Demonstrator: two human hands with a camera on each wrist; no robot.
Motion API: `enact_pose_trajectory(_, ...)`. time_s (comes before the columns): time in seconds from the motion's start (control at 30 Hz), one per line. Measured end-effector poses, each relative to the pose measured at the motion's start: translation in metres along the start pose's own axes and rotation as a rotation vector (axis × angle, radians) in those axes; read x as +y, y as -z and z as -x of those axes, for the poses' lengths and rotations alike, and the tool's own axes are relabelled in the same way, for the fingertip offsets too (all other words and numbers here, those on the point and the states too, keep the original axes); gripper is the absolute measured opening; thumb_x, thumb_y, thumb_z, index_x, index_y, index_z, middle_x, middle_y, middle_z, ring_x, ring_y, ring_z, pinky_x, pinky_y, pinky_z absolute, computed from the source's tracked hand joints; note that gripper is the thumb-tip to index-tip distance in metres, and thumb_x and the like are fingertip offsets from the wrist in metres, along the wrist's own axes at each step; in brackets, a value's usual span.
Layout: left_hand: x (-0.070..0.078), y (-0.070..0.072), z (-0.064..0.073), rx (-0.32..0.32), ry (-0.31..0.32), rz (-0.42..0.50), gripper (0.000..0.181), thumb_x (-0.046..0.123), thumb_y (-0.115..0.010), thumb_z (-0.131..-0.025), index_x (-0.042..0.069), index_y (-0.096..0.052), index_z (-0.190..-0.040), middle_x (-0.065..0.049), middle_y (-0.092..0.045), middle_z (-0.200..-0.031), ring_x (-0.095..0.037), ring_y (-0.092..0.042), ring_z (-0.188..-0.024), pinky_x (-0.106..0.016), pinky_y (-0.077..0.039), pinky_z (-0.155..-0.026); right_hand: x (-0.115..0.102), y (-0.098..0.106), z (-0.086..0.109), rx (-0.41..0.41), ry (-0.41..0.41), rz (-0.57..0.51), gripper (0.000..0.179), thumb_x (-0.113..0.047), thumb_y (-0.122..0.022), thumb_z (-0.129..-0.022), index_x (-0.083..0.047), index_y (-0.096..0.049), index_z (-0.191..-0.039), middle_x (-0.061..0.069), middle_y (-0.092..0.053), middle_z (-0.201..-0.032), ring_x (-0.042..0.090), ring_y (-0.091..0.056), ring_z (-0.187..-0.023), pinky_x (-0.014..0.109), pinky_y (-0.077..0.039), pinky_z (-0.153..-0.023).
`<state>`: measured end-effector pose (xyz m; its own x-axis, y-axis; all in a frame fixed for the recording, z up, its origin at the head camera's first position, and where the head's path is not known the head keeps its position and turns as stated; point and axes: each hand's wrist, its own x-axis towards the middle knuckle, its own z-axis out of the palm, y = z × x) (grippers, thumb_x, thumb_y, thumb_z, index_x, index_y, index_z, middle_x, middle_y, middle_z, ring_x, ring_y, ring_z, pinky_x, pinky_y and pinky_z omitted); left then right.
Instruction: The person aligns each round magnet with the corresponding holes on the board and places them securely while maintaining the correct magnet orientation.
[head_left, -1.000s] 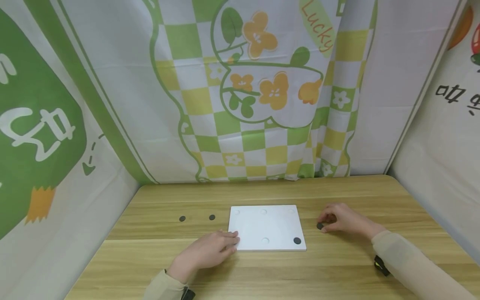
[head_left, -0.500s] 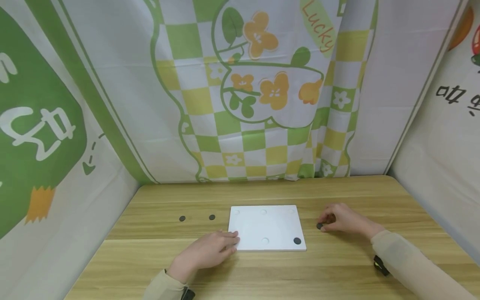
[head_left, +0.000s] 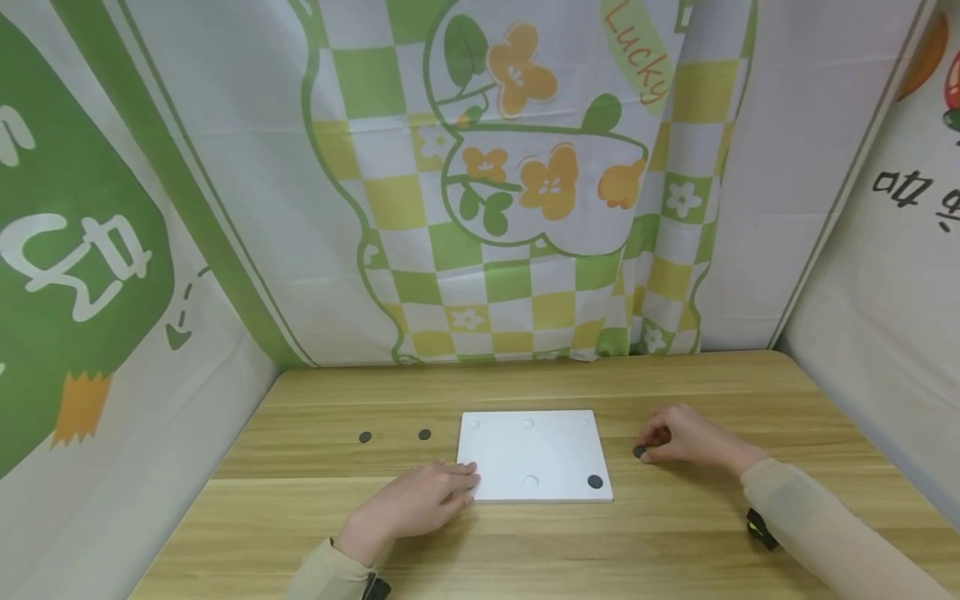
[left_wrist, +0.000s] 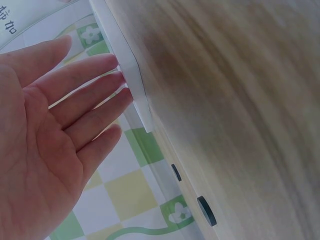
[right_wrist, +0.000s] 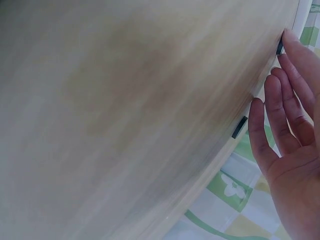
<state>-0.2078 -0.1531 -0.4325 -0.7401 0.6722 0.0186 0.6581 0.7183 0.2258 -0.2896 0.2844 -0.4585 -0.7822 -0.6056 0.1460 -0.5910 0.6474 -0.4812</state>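
Observation:
A white rectangular board (head_left: 517, 454) lies on the table with several shallow round recesses. One black disc (head_left: 595, 482) sits at its near right corner. My left hand (head_left: 423, 500) rests its fingertips on the board's near left edge, and the left wrist view shows those fingers fairly straight. To the right of the board, my right hand (head_left: 690, 442) pinches a second black disc (head_left: 639, 452) between thumb and index finger, at the table surface. The right wrist view also shows another black disc (right_wrist: 240, 127) on the table near the little finger; the head view hides it behind the hand.
Two more black discs, a far left one (head_left: 365, 437) and a nearer one (head_left: 424, 434), lie left of the board. The wooden table (head_left: 555, 550) runs back to a patterned curtain (head_left: 525, 308), with fabric walls on both sides.

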Motion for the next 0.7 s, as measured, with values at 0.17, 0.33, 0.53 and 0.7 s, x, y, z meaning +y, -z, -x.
enact_pose_trajectory(0.17,-0.0005,0.0005,-0.0009,0.000,-0.001,0.002,0.035,0.026,-0.049,-0.099,0.010,-0.060,-0.128,-0.007,-0.053,-0.138,-0.025,-0.051,-0.127,-0.045,-0.040,-0.109,-0.0025,0.0018,-0.0003,0.000,-0.008,0.002,0.016,-0.027,-0.079,-0.077,-0.015,-0.073,-0.086,-0.005,-0.063,-0.086,-0.001,-0.059,-0.073,0.018,-0.054,-0.063)
enact_pose_trajectory(0.33,0.0002,0.0017,-0.0011,0.001,-0.006,0.004,0.035,0.026,-0.049,-0.099,0.009,-0.060,-0.127,-0.008,-0.054,-0.137,-0.026,-0.052,-0.127,-0.046,-0.040,-0.108,-0.0040,0.0025,-0.0003,0.005,-0.007,0.017,0.016,-0.025,-0.080,-0.076,-0.014,-0.073,-0.085,-0.005,-0.063,-0.085,-0.002,-0.059,-0.072,0.017,-0.054,-0.062)
enact_pose_trajectory(0.53,0.0015,0.0026,-0.0002,0.001,-0.006,0.007,0.035,0.025,-0.050,-0.098,0.008,-0.061,-0.127,-0.009,-0.054,-0.137,-0.026,-0.052,-0.127,-0.046,-0.040,-0.109,-0.0055,0.0022,-0.0005,0.018,0.015,0.027,0.015,-0.023,-0.080,-0.076,-0.013,-0.074,-0.085,-0.004,-0.064,-0.084,-0.001,-0.060,-0.072,0.018,-0.054,-0.062)
enact_pose_trajectory(0.7,0.0017,0.0023,0.0001,0.002,-0.001,0.000,0.035,0.026,-0.050,-0.098,0.009,-0.061,-0.127,-0.009,-0.054,-0.138,-0.028,-0.052,-0.126,-0.047,-0.039,-0.109,-0.0059,0.0017,-0.0001,0.026,0.019,0.031,0.016,-0.024,-0.080,-0.075,-0.013,-0.074,-0.084,-0.004,-0.064,-0.083,-0.001,-0.059,-0.071,0.017,-0.053,-0.060)
